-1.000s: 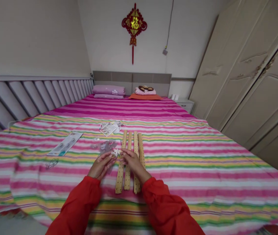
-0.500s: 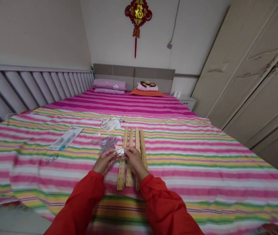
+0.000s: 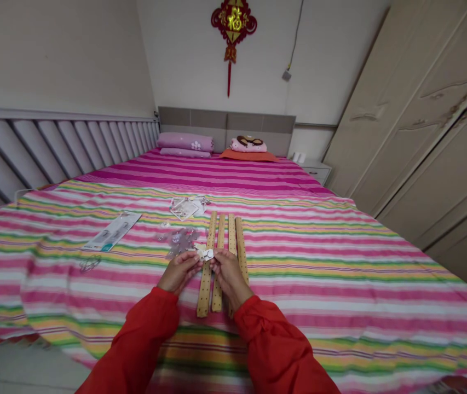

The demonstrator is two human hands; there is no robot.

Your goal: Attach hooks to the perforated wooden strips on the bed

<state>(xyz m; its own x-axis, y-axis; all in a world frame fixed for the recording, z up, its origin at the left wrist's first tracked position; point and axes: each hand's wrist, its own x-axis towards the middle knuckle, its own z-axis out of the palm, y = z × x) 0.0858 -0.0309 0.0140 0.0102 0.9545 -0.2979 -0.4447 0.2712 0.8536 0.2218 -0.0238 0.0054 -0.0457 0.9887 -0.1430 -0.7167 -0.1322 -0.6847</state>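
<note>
Between my two hands is a small white card-like piece (image 3: 207,254) with a dark mark on it; its exact kind is too small to tell. My left hand (image 3: 180,271) pinches its left side, and my right hand (image 3: 229,273) pinches the right side. Beneath the hands, several long wooden strips with rows of holes (image 3: 204,290) lie side by side on the striped bedcover. Just beyond my left hand rests a clear plastic bag (image 3: 182,241). Farther off is a pile of white cards or packets (image 3: 188,207).
A flat packet with a printed label (image 3: 114,231) lies on the left, with a small wire-like tangle (image 3: 90,263) near it. The striped cover (image 3: 340,306) spreads over the bed. Folded bedding (image 3: 186,143) sits by the headboard (image 3: 258,127); a railing (image 3: 73,145) runs along the left.
The white piece has turned slightly and shows more of its face between my fingers. Both hands keep their pinch; the view has shifted a little.
</note>
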